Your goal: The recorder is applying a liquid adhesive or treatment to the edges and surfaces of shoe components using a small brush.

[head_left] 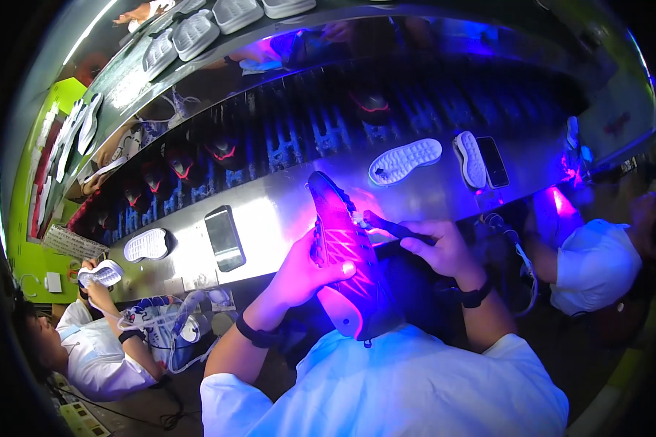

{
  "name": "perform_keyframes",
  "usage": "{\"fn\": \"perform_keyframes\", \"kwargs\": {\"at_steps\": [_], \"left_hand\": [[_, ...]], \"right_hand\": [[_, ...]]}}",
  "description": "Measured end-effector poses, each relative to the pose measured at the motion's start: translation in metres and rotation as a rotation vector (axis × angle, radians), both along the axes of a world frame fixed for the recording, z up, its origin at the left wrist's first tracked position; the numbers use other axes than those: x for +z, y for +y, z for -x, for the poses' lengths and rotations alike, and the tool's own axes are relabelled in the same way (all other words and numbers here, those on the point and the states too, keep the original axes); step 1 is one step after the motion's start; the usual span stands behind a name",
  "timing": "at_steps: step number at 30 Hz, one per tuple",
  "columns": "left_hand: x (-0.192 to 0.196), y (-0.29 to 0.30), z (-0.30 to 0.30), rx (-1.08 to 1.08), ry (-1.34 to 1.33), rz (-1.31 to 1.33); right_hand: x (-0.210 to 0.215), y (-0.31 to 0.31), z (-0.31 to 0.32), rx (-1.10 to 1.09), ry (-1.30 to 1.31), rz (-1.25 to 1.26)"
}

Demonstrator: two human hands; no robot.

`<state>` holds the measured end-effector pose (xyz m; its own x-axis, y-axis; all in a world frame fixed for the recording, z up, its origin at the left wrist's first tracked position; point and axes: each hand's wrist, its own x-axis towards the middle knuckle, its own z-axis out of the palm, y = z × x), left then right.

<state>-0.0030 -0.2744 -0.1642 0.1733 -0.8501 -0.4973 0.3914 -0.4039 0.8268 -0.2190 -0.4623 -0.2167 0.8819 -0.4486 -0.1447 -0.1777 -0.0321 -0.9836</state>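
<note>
My left hand point(299, 273) is closed around a dark shoe upper point(345, 255) with pink-red glowing lines, its thumb pressed on the side. The upper is held at the table's near edge, toe pointing away from me and heel toward me. In my right hand point(444, 251) is a dark-handled brush point(392, 226), gripped between thumb and fingers. Its pale tip is at the upper's right edge, near the front; whether it touches is hard to tell. A white shoe sole point(408, 162) lies on the table just beyond the brush.
Another sole point(471, 160) lies beside a phone point(497, 162) at right; another phone point(225, 239) and sole point(145, 245) lie left. Behind runs a dark conveyor point(284, 149) with several uppers. Soles point(195, 35) line a shelf. Co-workers sit both sides; the left one holds a sole point(102, 274).
</note>
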Motion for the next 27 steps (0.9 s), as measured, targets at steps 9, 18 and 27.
{"fn": "perform_keyframes", "kwargs": {"at_steps": [9,18,27], "left_hand": [[-0.015,-0.002,-0.008,0.099,-0.049,-0.057],[-0.005,0.009,0.002,0.226,-0.014,-0.056],[0.005,0.023,0.006,0.361,0.143,-0.09]], "right_hand": [[-0.002,-0.004,0.056,0.198,0.076,-0.121],[0.04,-0.015,0.041,0.179,0.153,0.075],[0.067,-0.016,0.055,0.232,0.145,0.319]]}}
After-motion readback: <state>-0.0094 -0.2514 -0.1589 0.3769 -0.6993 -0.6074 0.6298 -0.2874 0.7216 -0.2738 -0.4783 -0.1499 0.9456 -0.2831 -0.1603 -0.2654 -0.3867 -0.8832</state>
